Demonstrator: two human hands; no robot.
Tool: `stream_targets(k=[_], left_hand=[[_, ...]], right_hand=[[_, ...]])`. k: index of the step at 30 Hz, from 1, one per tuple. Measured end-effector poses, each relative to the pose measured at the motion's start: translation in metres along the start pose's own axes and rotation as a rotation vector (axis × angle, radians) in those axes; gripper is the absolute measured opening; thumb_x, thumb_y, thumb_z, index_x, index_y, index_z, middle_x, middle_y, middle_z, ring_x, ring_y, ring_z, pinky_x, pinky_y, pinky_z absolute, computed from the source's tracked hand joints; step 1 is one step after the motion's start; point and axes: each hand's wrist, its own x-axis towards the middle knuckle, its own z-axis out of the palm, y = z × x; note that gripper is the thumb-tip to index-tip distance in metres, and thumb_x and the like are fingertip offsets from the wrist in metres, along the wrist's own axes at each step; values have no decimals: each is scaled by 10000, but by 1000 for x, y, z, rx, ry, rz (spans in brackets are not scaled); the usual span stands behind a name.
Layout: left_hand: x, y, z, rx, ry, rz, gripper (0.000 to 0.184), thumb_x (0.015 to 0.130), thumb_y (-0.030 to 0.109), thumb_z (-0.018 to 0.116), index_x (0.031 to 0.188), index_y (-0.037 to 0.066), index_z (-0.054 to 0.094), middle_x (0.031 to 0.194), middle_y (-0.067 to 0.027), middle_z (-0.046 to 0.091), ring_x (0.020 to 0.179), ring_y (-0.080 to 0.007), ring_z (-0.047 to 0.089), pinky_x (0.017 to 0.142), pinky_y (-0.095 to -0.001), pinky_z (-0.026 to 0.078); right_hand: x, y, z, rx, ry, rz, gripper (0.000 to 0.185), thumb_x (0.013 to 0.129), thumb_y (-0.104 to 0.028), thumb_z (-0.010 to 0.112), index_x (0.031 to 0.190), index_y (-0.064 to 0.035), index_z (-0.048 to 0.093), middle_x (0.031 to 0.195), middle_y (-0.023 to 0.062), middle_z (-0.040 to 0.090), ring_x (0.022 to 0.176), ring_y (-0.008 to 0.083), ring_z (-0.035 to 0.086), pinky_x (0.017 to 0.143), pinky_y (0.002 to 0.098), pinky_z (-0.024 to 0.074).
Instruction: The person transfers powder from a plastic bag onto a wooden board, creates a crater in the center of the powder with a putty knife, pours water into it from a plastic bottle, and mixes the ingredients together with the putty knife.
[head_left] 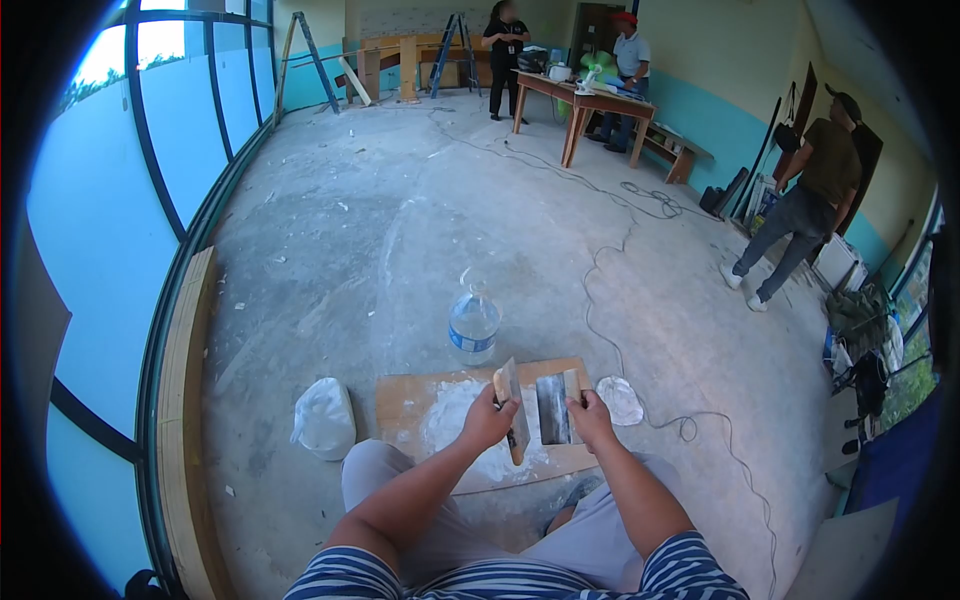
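My left hand (486, 422) is closed around the wooden handle of a putty knife (511, 383), its blade seen nearly edge-on. In my right hand (594, 420) is a second wide putty knife (551, 410), its smeared metal blade facing up. Both tools are close together above a cardboard sheet (398, 392) on the floor between my knees. White powder or paste (449, 412) is spread over the cardboard. Just beyond it stands a large clear plastic bottle (474, 326). A white bag (325, 420) rests to the left, and a crumpled whitish item (620, 401) lies at the right edge.
A cable (590, 290) winds across the concrete floor (320, 260) on the right. Long timber (185, 420) lies along the left window wall. Farther off are stepladders (316, 62), a wooden table (585, 98), two people behind it and a person (815, 180) at right.
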Motion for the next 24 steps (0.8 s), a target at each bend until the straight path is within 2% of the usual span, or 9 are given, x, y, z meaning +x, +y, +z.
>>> stream_targets(k=[5, 8, 14, 24], left_hand=[[0, -1, 1, -6, -6, 2, 432, 917, 285, 680, 1210, -7, 557, 1101, -190, 680, 998, -291, 671, 864, -387, 512], [0, -6, 4, -4, 44, 81, 402, 907, 261, 677, 1178, -15, 566, 992, -190, 691, 902, -312, 687, 793, -402, 529], [-1, -4, 5, -5, 27, 63, 393, 908, 251, 676, 1173, -18, 568, 930, -172, 694, 782, -264, 694, 693, -374, 539], [-1, -3, 4, 28, 8, 50, 429, 903, 288, 679, 1183, -18, 570, 1020, -208, 686, 957, -336, 676, 837, -414, 515]], right_hand=[[-1, 0, 1, -45, 5, -31, 381, 891, -261, 683, 1139, 21, 617, 922, 107, 666, 807, 193, 608, 744, 337, 496], [-4, -3, 1, -54, 5, -35, 387, 882, -265, 689, 1129, 25, 623, 910, 112, 668, 800, 197, 613, 743, 338, 497], [-4, 0, 3, -61, 13, -49, 377, 877, -266, 691, 1107, 26, 631, 890, 112, 670, 787, 199, 616, 738, 338, 500], [-3, 1, 3, -43, -11, -49, 343, 866, -257, 702, 1063, 17, 645, 870, 86, 666, 759, 170, 609, 706, 319, 496]])
